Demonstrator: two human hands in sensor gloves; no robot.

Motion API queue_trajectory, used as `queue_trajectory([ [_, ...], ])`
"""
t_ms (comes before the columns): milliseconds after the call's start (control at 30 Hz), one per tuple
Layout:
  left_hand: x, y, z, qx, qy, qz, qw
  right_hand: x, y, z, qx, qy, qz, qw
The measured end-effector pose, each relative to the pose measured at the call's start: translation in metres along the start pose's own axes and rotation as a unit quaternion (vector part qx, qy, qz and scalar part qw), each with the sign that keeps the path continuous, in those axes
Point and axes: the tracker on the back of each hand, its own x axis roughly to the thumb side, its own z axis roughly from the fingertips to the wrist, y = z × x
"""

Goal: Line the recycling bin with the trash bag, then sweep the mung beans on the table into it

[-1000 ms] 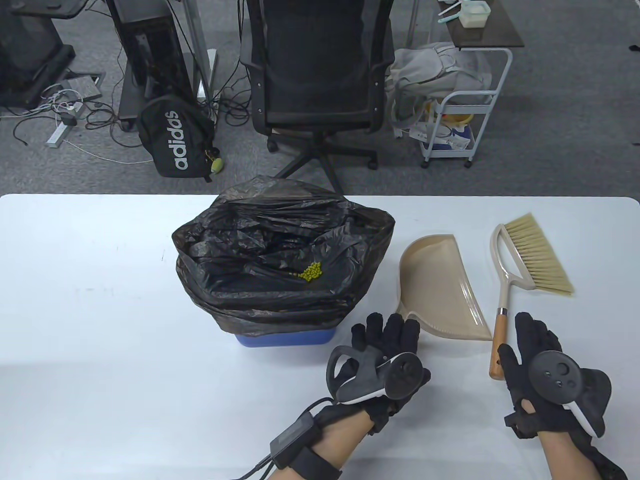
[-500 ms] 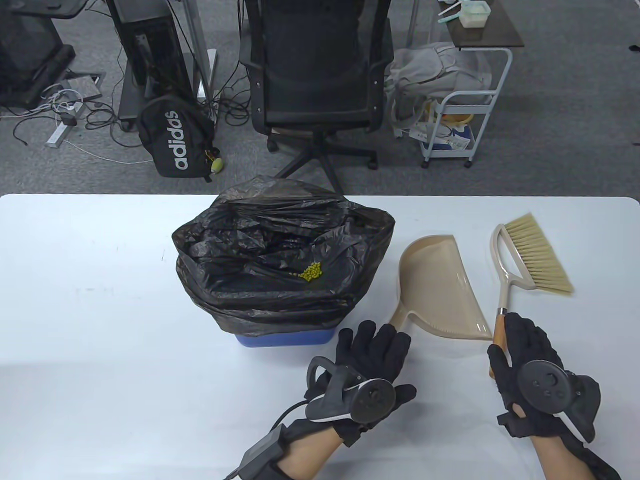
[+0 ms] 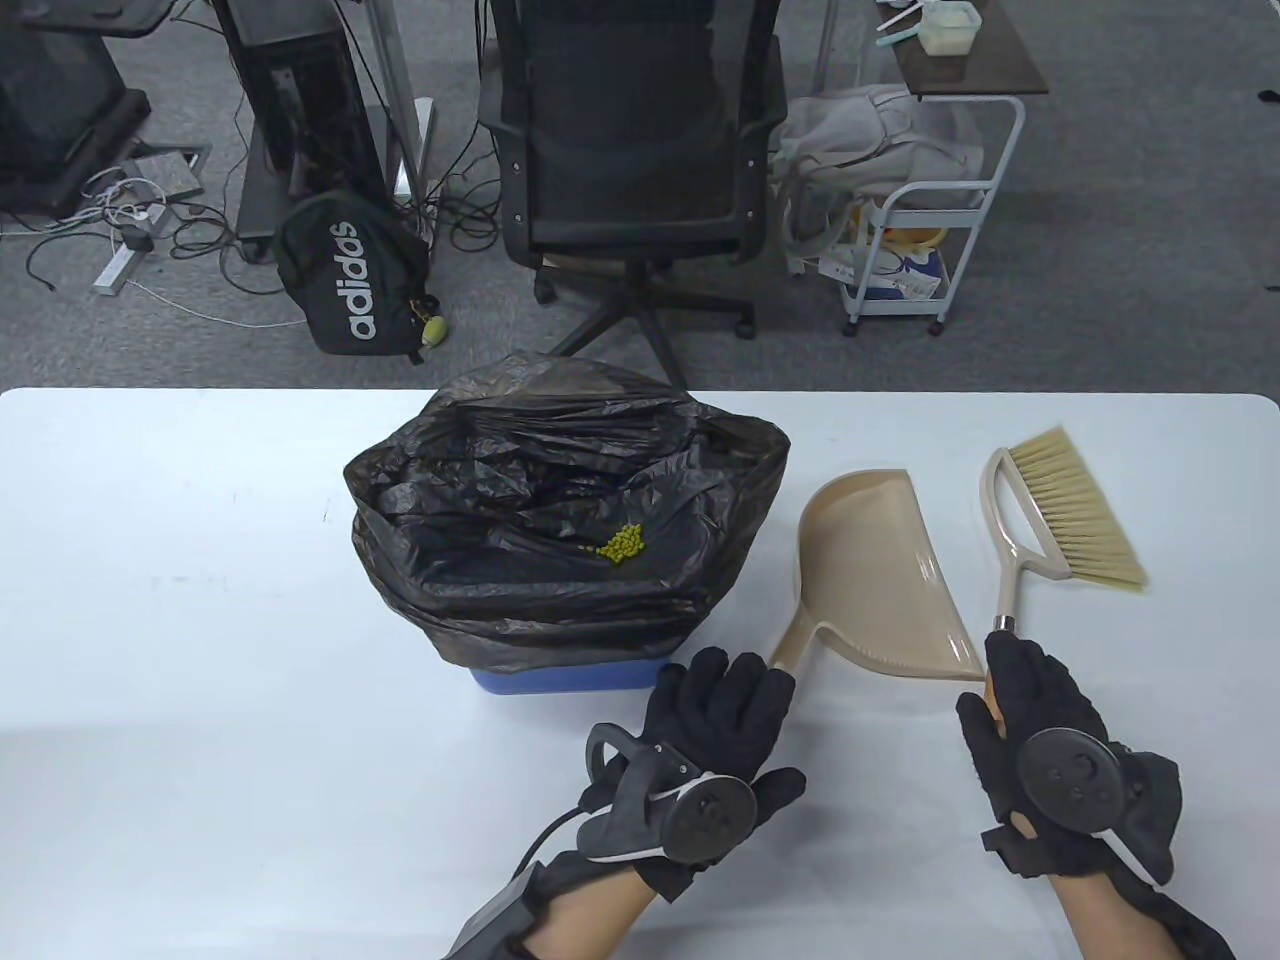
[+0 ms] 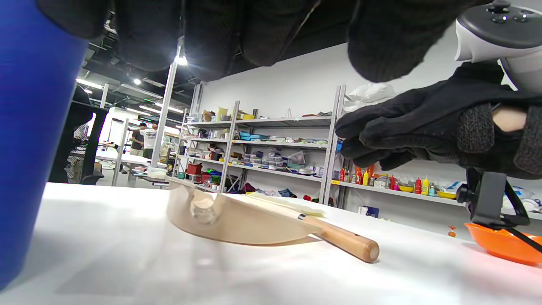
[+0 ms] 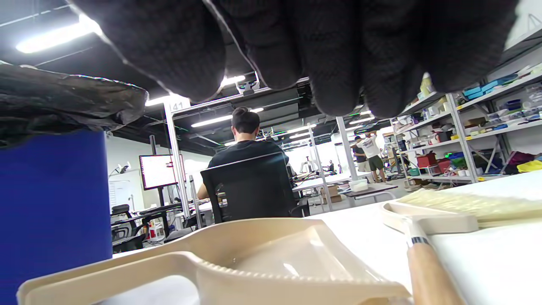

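The black plastic trash bag (image 3: 560, 500) hides all but a lower strip of the blue plastic bin (image 3: 570, 680). The right hand (image 3: 1050, 750) covers the wooden handle end of the beige brush (image 3: 1040, 540) at lower right. Both forearms are cut off by the bottom edge.

Readable txt: "adidas" in white letters, running vertically, on black backpack (image 3: 350, 275) on floor, upper left of table view. In right wrist view, the no. "41" on a small white sign (image 5: 178, 104) atop a post, upper-left of centre. Shelf labels in the wrist views too small to read.
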Motion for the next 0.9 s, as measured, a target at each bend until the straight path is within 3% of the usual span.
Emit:
queue_trajectory([
  [467, 0.000, -0.007, 0.000, -0.011, 0.006, -0.001, 1.000, 0.011, -0.011, 0.011, -0.009, -0.020, -0.022, 1.000],
  [900, 0.000, -0.007, 0.001, -0.007, 0.009, -0.006, 1.000, 0.012, -0.006, 0.011, 0.010, -0.015, -0.011, 1.000],
])
